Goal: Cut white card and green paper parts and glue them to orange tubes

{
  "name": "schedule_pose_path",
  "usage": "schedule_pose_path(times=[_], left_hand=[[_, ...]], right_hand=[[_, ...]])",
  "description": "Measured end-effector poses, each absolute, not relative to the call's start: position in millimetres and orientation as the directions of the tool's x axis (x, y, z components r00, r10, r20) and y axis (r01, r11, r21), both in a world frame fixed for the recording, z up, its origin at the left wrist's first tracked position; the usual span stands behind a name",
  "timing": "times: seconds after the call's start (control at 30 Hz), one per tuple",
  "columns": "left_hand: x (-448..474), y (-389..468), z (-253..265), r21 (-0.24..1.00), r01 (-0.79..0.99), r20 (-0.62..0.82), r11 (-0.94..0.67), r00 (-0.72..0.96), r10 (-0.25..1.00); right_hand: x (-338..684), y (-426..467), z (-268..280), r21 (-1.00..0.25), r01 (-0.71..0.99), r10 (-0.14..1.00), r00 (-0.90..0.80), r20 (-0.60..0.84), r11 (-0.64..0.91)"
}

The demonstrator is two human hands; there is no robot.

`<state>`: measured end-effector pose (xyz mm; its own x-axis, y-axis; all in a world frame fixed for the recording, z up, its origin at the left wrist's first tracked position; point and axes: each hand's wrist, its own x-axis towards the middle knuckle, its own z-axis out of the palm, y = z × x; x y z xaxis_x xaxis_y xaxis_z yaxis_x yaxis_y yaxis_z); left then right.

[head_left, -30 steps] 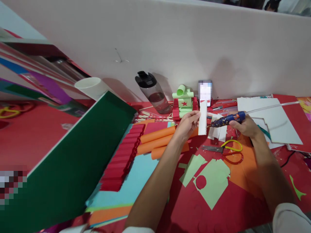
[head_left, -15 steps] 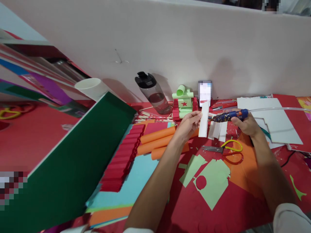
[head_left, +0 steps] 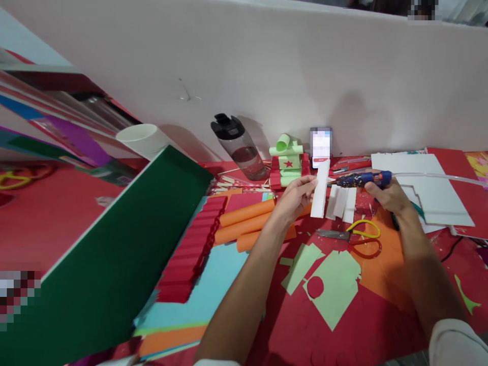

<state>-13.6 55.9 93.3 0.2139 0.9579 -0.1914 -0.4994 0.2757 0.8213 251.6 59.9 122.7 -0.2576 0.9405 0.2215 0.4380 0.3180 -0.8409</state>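
Since a second ago the right hand [head_left: 389,195] has carried the blue glue gun [head_left: 364,179] up along the white strip [head_left: 320,195], from near its lower end towards its middle, while the strip itself has slid slightly nearer the wearer and leans a touch more. So the work in hand now sits further along the strip's right edge, with the lower stretch of it passed over.

The red-covered bench [head_left: 282,335] carries everything else, none of it noticeably disturbed: the big dark green board [head_left: 99,269] slanting on the left, the water bottle [head_left: 249,155] by the wall, the orange rolls [head_left: 247,213] beside the left forearm. The glue gun is gripped in the right hand's fingers, wrapped round its handle, a clear stick trailing from its back end. Nearer the wearer lie the scissors [head_left: 347,235], blades pointing left, below the hands. The white strip is held off the bench, pinched by the left hand's [head_left: 297,195] fingers at its left side, with loose white pieces [head_left: 337,203] just beyond it. Smallest is the gun's nozzle; whether it touches the edge or merely hovers beside it I can't quite make out
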Motion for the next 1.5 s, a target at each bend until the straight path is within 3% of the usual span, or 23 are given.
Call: schedule_pose_path(times=[0.47, 0.93, 1.13, 1.5], left_hand=[[-14, 55, 93, 0.821, -0.500, -0.183, 0.276, 0.227, 0.957], [-13, 53, 96, 0.835, -0.471, -0.172, 0.285, 0.268, 0.948], [-13, 53, 95, 0.839, -0.459, -0.168, 0.291, 0.289, 0.942], [-13, 52, 96, 0.846, -0.451, -0.158, 0.283, 0.296, 0.942]], right_hand=[[246, 58, 132, -0.798, 0.464, 0.912, -0.324, 0.251, 0.385], [247, 60, 126, -0.828, 0.465, 0.948, -0.121, 0.293, 0.315], [255, 62, 119, -0.849, 0.464, 0.966, -0.078, 0.246, 0.253], [252, 59, 129, -0.807, 0.455, 0.923, -0.255, 0.288, 0.378]])
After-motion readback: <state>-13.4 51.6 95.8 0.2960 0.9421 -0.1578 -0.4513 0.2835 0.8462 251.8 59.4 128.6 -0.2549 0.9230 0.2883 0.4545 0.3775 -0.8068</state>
